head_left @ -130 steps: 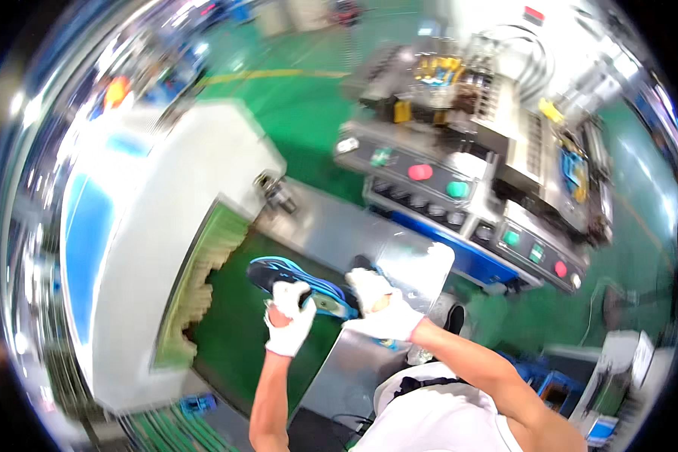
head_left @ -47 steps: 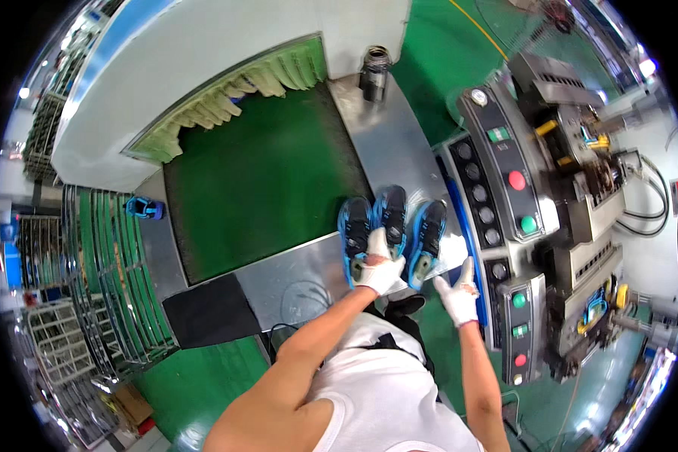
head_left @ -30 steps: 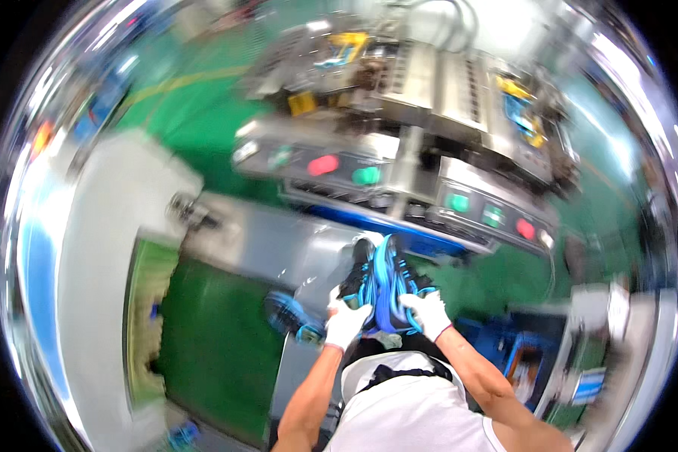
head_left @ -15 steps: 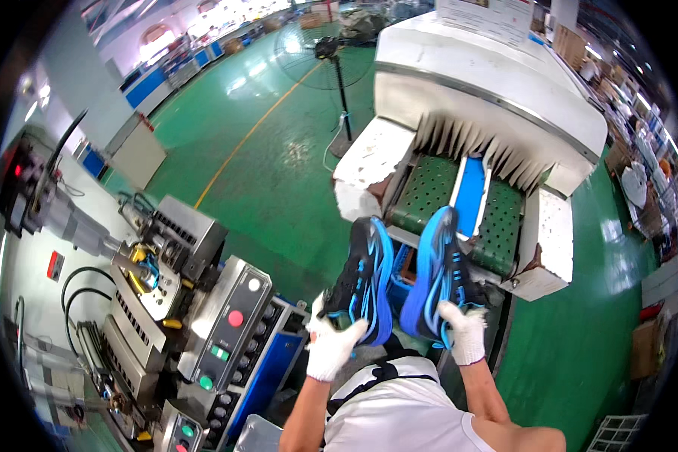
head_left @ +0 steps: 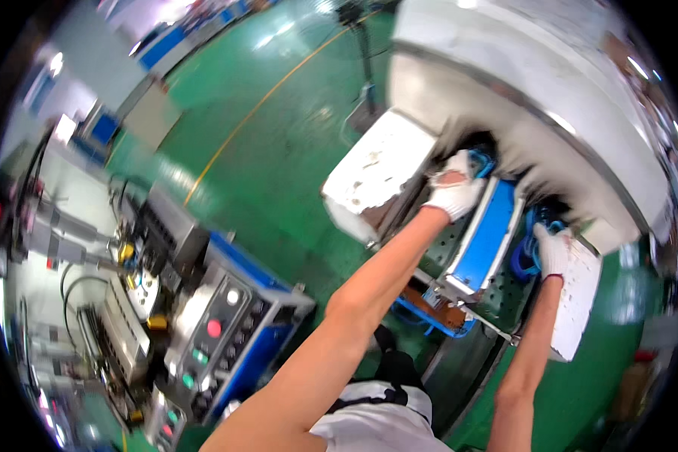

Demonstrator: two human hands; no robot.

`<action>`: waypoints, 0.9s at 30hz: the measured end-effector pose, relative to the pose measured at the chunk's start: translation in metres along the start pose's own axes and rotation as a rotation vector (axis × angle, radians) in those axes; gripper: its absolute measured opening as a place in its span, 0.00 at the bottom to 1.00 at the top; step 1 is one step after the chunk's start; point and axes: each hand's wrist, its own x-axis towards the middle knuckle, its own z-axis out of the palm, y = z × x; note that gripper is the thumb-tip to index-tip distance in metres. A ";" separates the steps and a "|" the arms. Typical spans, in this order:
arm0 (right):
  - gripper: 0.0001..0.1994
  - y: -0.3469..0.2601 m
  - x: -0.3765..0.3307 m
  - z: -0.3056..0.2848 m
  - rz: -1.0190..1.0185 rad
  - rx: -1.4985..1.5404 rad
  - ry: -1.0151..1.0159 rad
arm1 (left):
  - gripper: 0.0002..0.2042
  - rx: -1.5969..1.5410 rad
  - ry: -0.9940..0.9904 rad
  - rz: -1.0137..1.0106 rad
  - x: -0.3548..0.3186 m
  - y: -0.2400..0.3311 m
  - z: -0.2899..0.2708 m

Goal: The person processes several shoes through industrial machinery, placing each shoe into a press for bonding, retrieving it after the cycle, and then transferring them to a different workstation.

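Observation:
Both arms reach forward to the mouth of a white conveyor machine (head_left: 520, 75). My left hand (head_left: 454, 187), in a white knitted glove, is closed on the near end of a black and blue sneaker (head_left: 484, 157), over the left lane of the perforated belt. The sneaker's far end is among the curtain bristles. My right hand (head_left: 553, 251), gloved too, grips the other sneaker (head_left: 526, 252) over the right lane, its far part at the bristles. Between the two lanes runs a raised blue divider (head_left: 484, 239). My fingertips are partly hidden and blurred.
White side housings (head_left: 384, 169) flank the belt. Below its near end hangs a blue-edged tray (head_left: 437, 307) with brown contents. At the left stands a machine with a button panel (head_left: 217, 324). A fan stand (head_left: 365, 56) is on the green floor beyond.
Both hands have carried the sneakers forward, from in front of my body to the machine's bristle curtain, one on each side of the divider. The view has shifted and tilted.

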 end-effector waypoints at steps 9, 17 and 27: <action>0.19 -0.181 -0.272 0.029 -0.620 0.925 -0.570 | 0.27 -0.003 0.001 -0.485 -0.368 -0.081 -0.165; 0.32 -0.175 -0.500 0.119 -1.141 0.283 -1.752 | 0.15 0.707 1.585 -1.685 -0.957 0.069 -0.283; 0.26 -0.174 -0.574 0.179 -1.426 -0.303 -1.433 | 0.31 0.666 1.530 -2.149 -1.222 0.089 -0.128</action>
